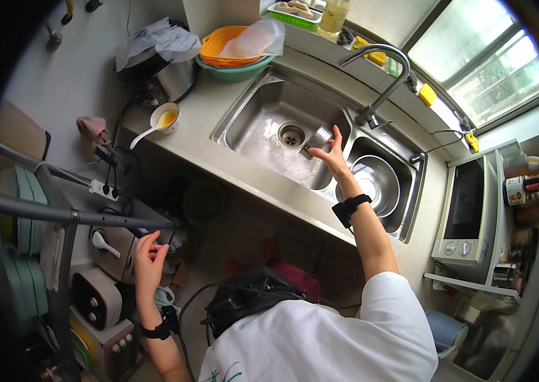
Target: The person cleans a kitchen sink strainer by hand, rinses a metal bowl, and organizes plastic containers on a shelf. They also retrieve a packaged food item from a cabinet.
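My right hand (332, 152) is over the steel sink (260, 114), thumb and fingers spread around a perforated metal strainer basket (318, 139). Whether the fingertips grip the strainer or only touch it is unclear. Left of the strainer lies the round drain (292, 135). A steel bowl (377, 184) sits in the smaller basin, below the curved faucet (400, 71). My left hand (151, 253) hangs away from the counter, near a grey metal rail, fingers slightly bent and holding nothing. A white cup (165, 117) with yellow liquid and a white spoon stands at the counter's left end.
A rice cooker (174, 81) and stacked orange and green plastic baskets (231, 71) stand at the counter's back left. Sponges (427, 94) line the window sill. The grey rail (121, 220) crosses at left, near a white power strip (102, 190). A microwave (462, 205) is at right.
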`<act>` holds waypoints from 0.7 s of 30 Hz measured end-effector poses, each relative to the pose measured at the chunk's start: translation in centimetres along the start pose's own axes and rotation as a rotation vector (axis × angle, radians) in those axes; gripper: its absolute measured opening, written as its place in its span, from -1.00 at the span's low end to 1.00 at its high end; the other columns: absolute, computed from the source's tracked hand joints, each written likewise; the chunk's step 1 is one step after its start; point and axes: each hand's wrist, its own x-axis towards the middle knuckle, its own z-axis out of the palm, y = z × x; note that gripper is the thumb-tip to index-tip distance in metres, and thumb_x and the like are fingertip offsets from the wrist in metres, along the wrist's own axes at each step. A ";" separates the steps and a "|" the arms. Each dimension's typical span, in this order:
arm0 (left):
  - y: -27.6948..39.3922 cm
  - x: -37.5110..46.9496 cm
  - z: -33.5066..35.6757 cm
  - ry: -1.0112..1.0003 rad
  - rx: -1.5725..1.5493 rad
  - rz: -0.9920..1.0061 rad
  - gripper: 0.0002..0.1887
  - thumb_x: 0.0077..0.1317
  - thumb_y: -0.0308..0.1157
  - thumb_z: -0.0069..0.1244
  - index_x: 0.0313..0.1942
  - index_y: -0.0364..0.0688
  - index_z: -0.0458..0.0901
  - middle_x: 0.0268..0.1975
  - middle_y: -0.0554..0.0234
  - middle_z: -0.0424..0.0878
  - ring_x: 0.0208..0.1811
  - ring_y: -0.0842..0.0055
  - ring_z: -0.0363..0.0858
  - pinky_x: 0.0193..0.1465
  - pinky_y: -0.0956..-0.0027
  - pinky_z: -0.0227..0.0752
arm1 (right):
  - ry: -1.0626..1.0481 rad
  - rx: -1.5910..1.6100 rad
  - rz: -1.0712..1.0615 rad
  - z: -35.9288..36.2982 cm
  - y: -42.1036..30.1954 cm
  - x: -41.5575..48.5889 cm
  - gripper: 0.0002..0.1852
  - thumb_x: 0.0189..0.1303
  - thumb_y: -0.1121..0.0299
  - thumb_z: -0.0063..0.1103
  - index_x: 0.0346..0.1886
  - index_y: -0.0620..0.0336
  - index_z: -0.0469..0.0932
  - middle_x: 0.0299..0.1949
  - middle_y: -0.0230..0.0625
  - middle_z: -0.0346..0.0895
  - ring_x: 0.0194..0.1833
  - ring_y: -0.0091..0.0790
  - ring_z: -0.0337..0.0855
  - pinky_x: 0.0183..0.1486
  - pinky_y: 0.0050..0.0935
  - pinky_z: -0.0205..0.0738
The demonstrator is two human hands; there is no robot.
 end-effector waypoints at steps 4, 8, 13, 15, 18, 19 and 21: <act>-1.3 -1.0 -1.2 0.010 0.003 -0.039 -0.65 0.28 -0.54 0.10 0.07 -0.36 0.54 0.05 0.21 0.51 -0.22 0.63 0.55 -0.25 0.58 0.47 | 0.021 0.004 0.014 0.7 0.9 -0.6 0.36 -0.25 0.17 0.60 0.53 0.04 -0.30 0.28 0.14 0.08 0.27 -0.03 0.27 0.31 -0.18 0.20; -2.0 -1.1 -1.8 -0.002 0.002 -0.030 -0.66 0.28 -0.54 0.10 0.07 -0.37 0.54 0.03 0.22 0.51 -0.24 0.64 0.55 -0.25 0.58 0.46 | 0.078 -0.045 0.026 0.2 2.6 -0.8 0.38 -0.29 0.17 0.63 0.52 0.05 -0.27 0.34 0.12 0.01 0.27 -0.04 0.28 0.28 -0.20 0.28; -2.4 -0.9 -2.2 -0.051 -0.048 -0.068 -0.65 0.29 -0.49 0.11 0.08 -0.35 0.55 0.04 0.21 0.49 -0.17 0.63 0.56 -0.20 0.56 0.49 | 0.143 0.036 0.027 0.5 3.3 -1.3 0.28 -0.21 0.14 0.60 0.52 0.05 -0.18 0.39 -0.10 0.01 0.30 -0.08 0.17 0.29 -0.24 0.21; -2.7 -1.0 -1.8 -0.064 -0.002 -0.078 -0.65 0.30 -0.46 0.11 0.08 -0.34 0.55 0.03 0.18 0.52 -0.22 0.59 0.58 -0.22 0.56 0.47 | 0.096 0.261 -0.020 1.1 2.4 -2.4 0.13 -0.02 0.33 0.48 0.52 0.00 -0.19 0.22 -0.11 0.29 0.18 -0.26 0.37 0.27 -0.33 0.21; -4.1 -1.0 -0.8 -0.106 -0.004 -0.097 -0.64 0.28 -0.44 0.13 0.06 -0.36 0.56 -0.03 0.16 0.56 -0.25 0.57 0.59 -0.22 0.53 0.48 | 0.032 0.421 -0.159 3.7 -0.1 -4.1 -0.01 0.06 0.43 0.35 0.50 0.05 -0.11 0.23 -0.17 0.31 0.21 -0.29 0.36 0.33 -0.32 0.14; -4.8 -1.0 -0.2 -0.117 -0.012 -0.102 -0.64 0.26 -0.43 0.15 0.04 -0.36 0.57 -0.06 0.14 0.58 -0.28 0.54 0.61 -0.23 0.51 0.49 | -0.029 0.459 -0.231 5.0 -1.0 -4.6 -0.03 0.06 0.43 0.34 0.49 0.08 -0.09 0.26 -0.17 0.29 0.25 -0.27 0.34 0.35 -0.31 0.12; -6.9 -0.9 1.0 -0.167 0.018 -0.127 -0.63 0.24 -0.36 0.16 0.02 -0.34 0.59 -0.11 0.09 0.63 -0.34 0.52 0.63 -0.22 0.46 0.50 | -0.121 0.530 -0.210 8.2 -2.5 -5.5 -0.06 0.03 0.47 0.29 0.47 0.14 -0.04 0.30 -0.15 0.26 0.32 -0.22 0.27 0.40 -0.24 0.07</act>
